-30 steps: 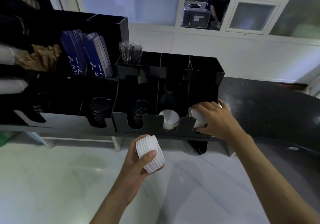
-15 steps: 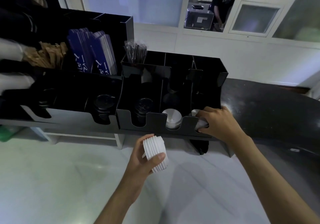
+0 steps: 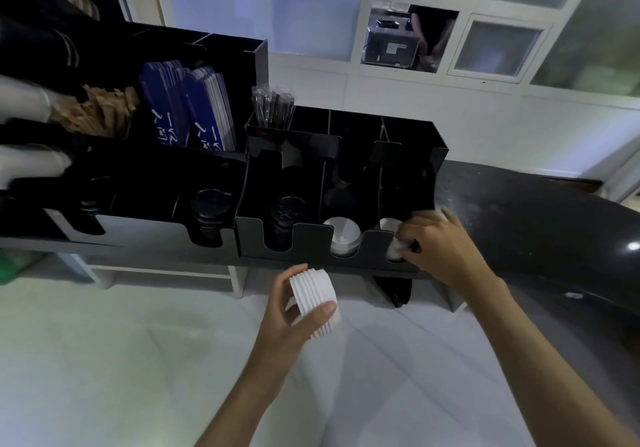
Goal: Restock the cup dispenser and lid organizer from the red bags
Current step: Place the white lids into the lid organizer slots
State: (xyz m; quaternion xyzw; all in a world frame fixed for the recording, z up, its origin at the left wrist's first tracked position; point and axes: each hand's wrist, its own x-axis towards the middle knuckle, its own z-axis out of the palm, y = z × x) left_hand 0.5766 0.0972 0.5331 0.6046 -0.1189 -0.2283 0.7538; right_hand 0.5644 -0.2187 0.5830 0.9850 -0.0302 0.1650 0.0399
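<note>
Left hand [image 3: 294, 318]: I grip a stack of white lids [image 3: 313, 303] — held below the black lid organizer [image 3: 341, 183].
Right hand [image 3: 438, 242]: fingers curled on the white lids [image 3: 393, 239] in its rightmost slot (partly hidden).

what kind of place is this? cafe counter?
Probably a cafe or drinks self-serve station. A black lid organizer on a dark counter holds stacks of lids, wrapped straws stand in a back compartment, and the left hand holds a stack of white lids.

Matt black plastic organizer [image 3: 341, 176], ridged white plastic lids [image 3: 313, 303], glossy dark counter [image 3: 536, 211]
</note>
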